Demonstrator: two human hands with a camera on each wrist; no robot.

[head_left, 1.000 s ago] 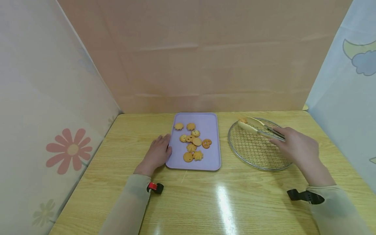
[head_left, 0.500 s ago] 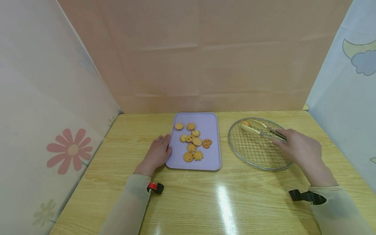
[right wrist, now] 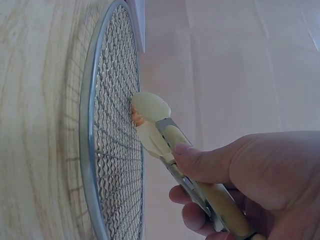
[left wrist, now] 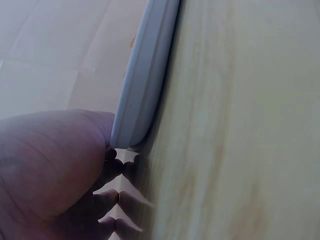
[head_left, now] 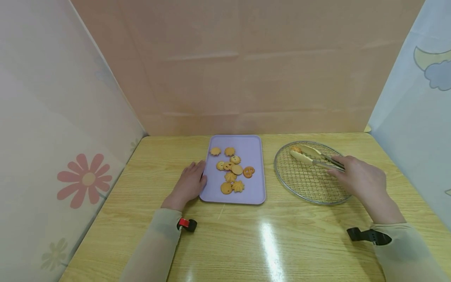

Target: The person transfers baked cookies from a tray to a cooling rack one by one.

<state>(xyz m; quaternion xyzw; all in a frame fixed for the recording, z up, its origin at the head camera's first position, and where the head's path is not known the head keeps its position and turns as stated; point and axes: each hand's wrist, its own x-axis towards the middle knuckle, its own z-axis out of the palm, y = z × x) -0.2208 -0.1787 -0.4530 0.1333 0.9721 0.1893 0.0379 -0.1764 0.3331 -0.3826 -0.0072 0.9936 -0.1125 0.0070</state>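
My left hand [head_left: 186, 182] holds the left edge of a lilac tray [head_left: 253, 149], its thumb over the rim and its other fingers outside, low by the tabletop. Several cookies and pretzels [head_left: 248, 172] lie on the tray, some overlapping. My right hand [head_left: 361, 180] grips a pair of tongs [right wrist: 200, 180] with pale cream tips. Between those tips is a small orange-brown cookie [head_left: 295, 149], mostly hidden, at the far left part of a round wire rack [head_left: 306, 184]. In the right wrist view the tips reach the mesh; whether the cookie touches it I cannot tell.
Tray and rack stand side by side on a wooden table [head_left: 225, 239], a strip of wood between them. A plain brownish backdrop [head_left: 239, 78] rises behind. Pale printed sheets flank both sides, with a pink flower [head_left: 87, 179] on the left one.
The tongs and cookie moved slightly right and down over the rack with my right hand, then nearly stopped. My left hand and the tray keep their places.
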